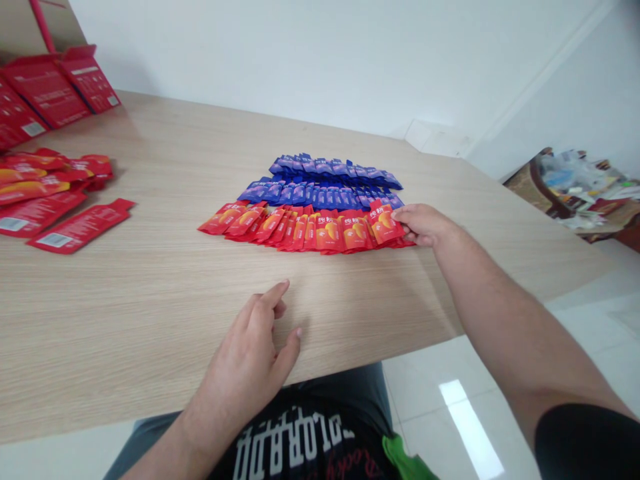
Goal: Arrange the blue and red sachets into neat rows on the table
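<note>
My right hand [421, 224] pinches the edge of a red sachet [384, 223] with a yellow fruit picture, at the right end of a row of overlapping red sachets [300, 230]. Just behind that row lie two rows of blue-purple sachets, a nearer one [320, 195] and a farther one [335, 168]. My left hand [260, 330] is low over the near part of the table, empty, with thumb and index finger apart. It is nearest to the bare wood in front of the red row.
At the left lies a loose pile of red sachets [55, 177], with one single sachet [83, 227] beside it. Red printed boxes [55, 90] stand behind them. A white wall bounds the wooden table [165, 320] at the back. Clutter with plastic bags [575, 177] sits beyond its right edge.
</note>
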The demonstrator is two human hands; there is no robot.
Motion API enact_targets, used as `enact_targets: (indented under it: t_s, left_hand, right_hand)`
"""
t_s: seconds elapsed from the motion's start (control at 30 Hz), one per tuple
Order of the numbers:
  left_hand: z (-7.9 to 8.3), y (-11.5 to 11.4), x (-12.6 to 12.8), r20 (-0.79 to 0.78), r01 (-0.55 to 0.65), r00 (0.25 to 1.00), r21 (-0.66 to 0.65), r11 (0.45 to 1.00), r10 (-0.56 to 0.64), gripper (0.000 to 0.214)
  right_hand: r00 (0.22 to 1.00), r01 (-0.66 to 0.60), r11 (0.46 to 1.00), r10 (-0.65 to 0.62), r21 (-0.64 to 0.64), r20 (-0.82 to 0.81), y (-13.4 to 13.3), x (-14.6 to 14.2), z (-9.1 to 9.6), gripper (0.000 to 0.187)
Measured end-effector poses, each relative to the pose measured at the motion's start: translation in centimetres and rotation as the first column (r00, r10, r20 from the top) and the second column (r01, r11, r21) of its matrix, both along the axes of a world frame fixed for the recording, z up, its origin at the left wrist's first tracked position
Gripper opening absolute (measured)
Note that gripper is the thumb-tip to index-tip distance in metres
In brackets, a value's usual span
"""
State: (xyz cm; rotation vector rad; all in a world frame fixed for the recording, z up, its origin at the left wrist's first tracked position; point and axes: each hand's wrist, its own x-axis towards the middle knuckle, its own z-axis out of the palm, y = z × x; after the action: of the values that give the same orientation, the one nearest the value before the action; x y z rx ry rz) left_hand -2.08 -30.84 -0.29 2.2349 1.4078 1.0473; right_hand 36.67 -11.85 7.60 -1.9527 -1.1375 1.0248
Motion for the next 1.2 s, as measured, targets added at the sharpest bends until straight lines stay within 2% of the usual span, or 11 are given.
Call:
enact_targets:
  t_s: [0.2, 0.33, 0.6, 0.73, 0.9, 1.07, 1.13, 1.2]
  left_hand:
    - [0.0, -0.1, 0.0, -0.027, -0.006, 1.000, -0.010, 1.000, 0.006, 0.062]
    - [0.1, 0.0, 0.0, -0.019, 0.001, 1.000, 0.002, 1.000, -0.001, 0.062]
    - [0.0, 0.0, 0.0, -0.001, -0.002, 1.000, -0.007, 1.000, 0.002, 0.061]
    - [0.0, 0.0, 0.0, -0.018, 0.005, 1.000, 0.008, 1.000, -0.005, 0.060]
    - [0.0, 0.0, 0.0, -0.031, 0.005, 1.000, 0.015, 1.000, -0.005, 0.059]
    - [0.1, -0.1, 0.1, -0.034, 0.004, 0.999, 0.005, 1.000, -0.004, 0.060]
    - [0.2, -0.2, 0.1, -0.029, 0.009, 1.000, -0.005, 1.000, -0.009, 0.059]
    - [0.2, -0.3, 0.1, -0.024, 0.015, 1.000, -0.012, 1.000, -0.015, 0.058]
  right_hand:
    - [1.000, -0.011, 1.000, 0.011, -0.022, -0.012, 0.0, -0.4, -0.8, 0.021]
    - [1.000, -0.001, 1.000, 0.000, -0.018, -0.023, 0.2, -0.3, -0.6, 0.024]
    - [1.000, -0.009, 1.000, 0.009, -0.022, -0.013, 0.4, -0.5, -0.6, 0.019]
    - [0.997, -0.030, 0.999, 0.032, -0.024, 0.071, 0.5, -1.0, -1.4, 0.021]
    - [0.964, -0.060, 0.998, 0.048, 0.036, 0.260, 0.5, -0.6, -1.8, 0.020]
    - [0.912, -0.128, 0.976, 0.046, 0.177, 0.407, -1.6, -0.4, -1.8, 0.007]
    - [0.900, -0.192, 0.963, 0.095, 0.190, 0.425, -3.4, -0.9, -2.2, 0.008]
    - [0.888, -0.283, 0.946, 0.196, 0.160, 0.416, -5.3, -1.9, -2.8, 0.007]
